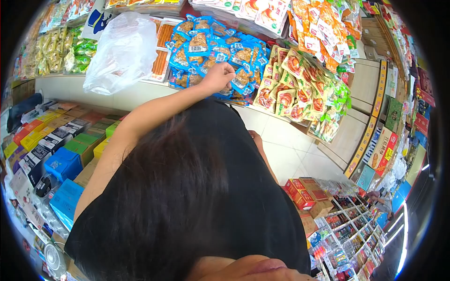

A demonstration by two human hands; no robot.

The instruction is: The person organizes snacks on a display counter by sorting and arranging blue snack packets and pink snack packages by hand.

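My left hand (218,78) reaches over a heap of blue snack packets (199,43) with brown food pictured or showing on them. Its fingers are curled together at the packets; what they hold, if anything, is hidden. Beside my black shirt, on the right, only a small part of my right hand (255,136) shows, low by the shelf edge, and its fingers cannot be made out. Yellow-cream packets (286,89) with red food pictures lie to the right of the blue heap. A white plastic bag (124,51) rests to the left, with strip-shaped orange-brown snack packs (161,44) between.
Orange packets (318,33) are stacked at the back right, near green packets (335,100). Coloured boxes (65,164) stand at the left. Red boxes (300,194) and a divided rack (351,225) are at the lower right. A fan (55,259) is at lower left.
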